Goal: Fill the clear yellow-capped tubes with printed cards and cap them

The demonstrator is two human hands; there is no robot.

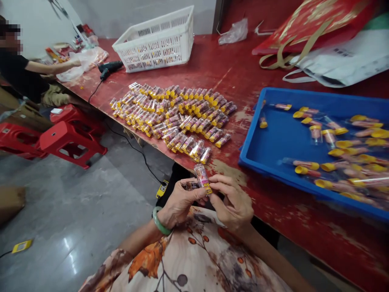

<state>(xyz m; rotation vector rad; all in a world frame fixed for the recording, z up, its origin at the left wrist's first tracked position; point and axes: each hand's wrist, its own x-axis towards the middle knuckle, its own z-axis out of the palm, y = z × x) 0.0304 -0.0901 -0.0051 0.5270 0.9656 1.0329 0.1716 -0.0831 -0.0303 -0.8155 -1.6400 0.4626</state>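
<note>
My left hand, with a green bangle at the wrist, is closed around a small clear tube with a yellow end and a printed purple-and-pink wrap. Behind the tube, a dark printed piece is also held in that hand; its kind is unclear. The fingertips of my right hand pinch the tube's right side near its yellow end. Just beyond my hands, many similar wrapped tubes lie in tight rows on the red table. To the right, a blue tray holds loose yellow-ended tubes.
A white slotted basket stands at the back, beside a dark heat gun. Bags lie at the back right. At the far left sits another person near red stools. A black cable runs to the floor.
</note>
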